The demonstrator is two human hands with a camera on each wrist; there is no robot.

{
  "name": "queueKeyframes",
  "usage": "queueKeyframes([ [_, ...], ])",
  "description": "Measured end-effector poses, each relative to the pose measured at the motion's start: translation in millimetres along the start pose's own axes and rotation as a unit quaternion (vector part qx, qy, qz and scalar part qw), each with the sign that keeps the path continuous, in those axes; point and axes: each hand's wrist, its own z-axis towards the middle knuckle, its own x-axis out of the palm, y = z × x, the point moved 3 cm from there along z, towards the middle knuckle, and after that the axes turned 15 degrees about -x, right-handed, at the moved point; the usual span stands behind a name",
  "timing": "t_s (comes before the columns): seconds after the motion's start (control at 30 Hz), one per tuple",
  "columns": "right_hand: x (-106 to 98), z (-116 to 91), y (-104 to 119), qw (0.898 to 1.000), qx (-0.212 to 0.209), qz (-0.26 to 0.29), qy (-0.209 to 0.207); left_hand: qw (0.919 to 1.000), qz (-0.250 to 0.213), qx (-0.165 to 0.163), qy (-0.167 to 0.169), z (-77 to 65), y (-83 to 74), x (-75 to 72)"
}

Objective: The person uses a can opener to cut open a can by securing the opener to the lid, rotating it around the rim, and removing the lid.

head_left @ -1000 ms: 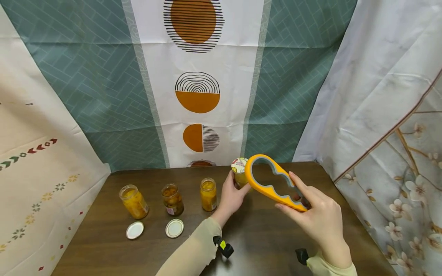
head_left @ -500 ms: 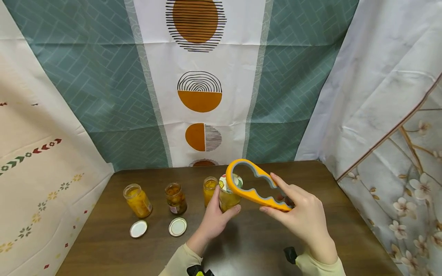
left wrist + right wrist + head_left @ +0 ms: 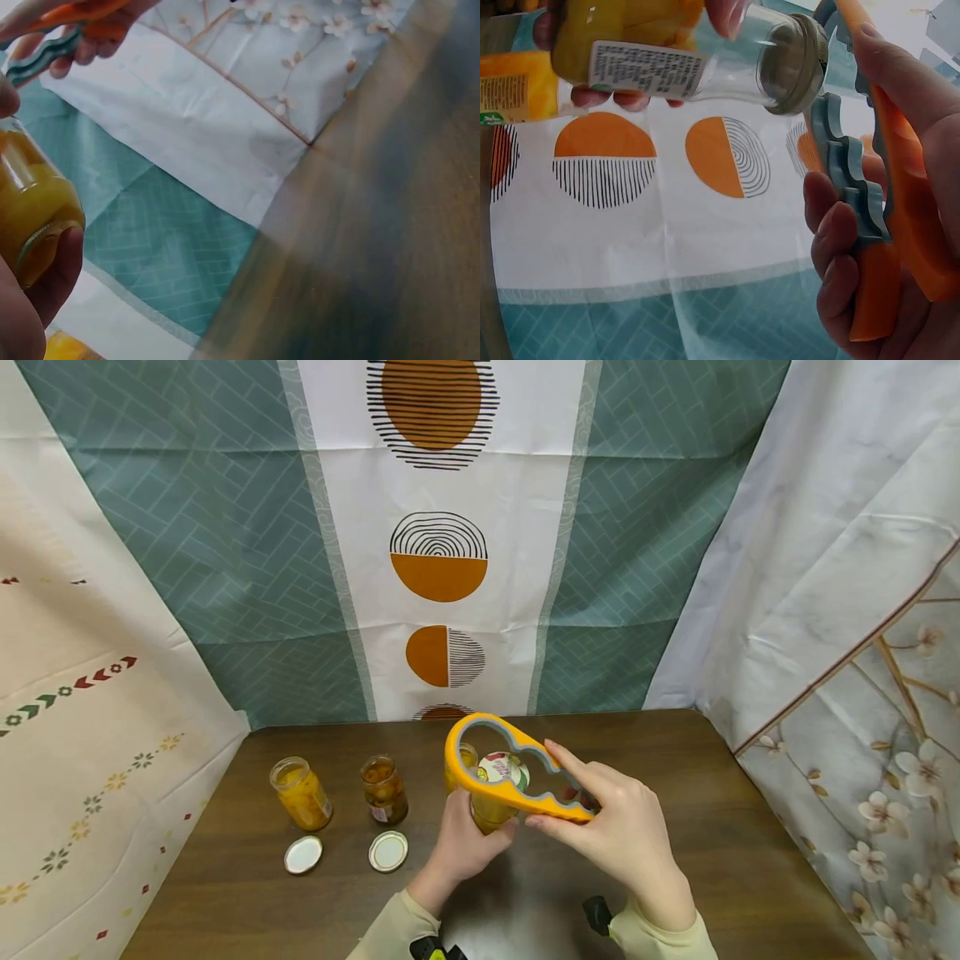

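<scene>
My left hand grips a glass jar of yellow fruit, fingers and thumb wrapped round its lower body. Its patterned lid is on, and a printed label shows in the right wrist view. In my right hand is an orange jar opener with grey wavy inner edges, held by its two handles. The opener's looped end overlaps the jar's lid in the head view. From the right wrist, the opener's grey edges appear right beside the lid's rim.
Left on the brown table stand an uncovered jar of yellow fruit and one with darker contents. Two loose lids lie before them, a white lid and a pale lid. Another yellow jar stands behind the opener.
My left hand has brought the lidded jar from the back of the table leftward and nearer. My right hand has moved the jar opener left and down, over the lid in the head view.
</scene>
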Motion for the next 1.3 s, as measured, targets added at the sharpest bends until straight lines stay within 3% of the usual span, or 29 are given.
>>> queueKeyframes([
  [0.17, 2.2, 0.7, 1.6, 1.0, 0.004, 0.002, 0.021, 0.9993, -0.018, 0.012, 0.029, -0.1, 0.5, 6.7],
  [0.47, 2.5, -2.2, 2.0, 0.995, 0.034, 0.034, 0.088, 0.9974, -0.023, 0.051, 0.045, -2.9, 5.4, 8.1],
  [0.73, 2.8, -6.0, 5.7, 0.987, 0.086, 0.043, 0.131, 0.9916, -0.082, 0.051, 0.087, -3.6, 9.2, 8.0],
  [0.83, 4.6, -6.4, 8.6, 0.986, 0.088, 0.031, 0.138, 0.9909, -0.095, 0.038, 0.088, -4.2, 10.2, 9.1],
  [1.07, 6.7, -6.3, 17.4, 0.981, 0.092, 0.021, 0.172, 0.9934, -0.086, 0.046, 0.061, -4.4, 6.5, 11.5],
  [1.3, 13.7, -7.3, 24.4, 0.971, 0.102, -0.023, 0.216, 0.9937, -0.094, 0.019, 0.059, -2.1, 3.9, 15.9],
])
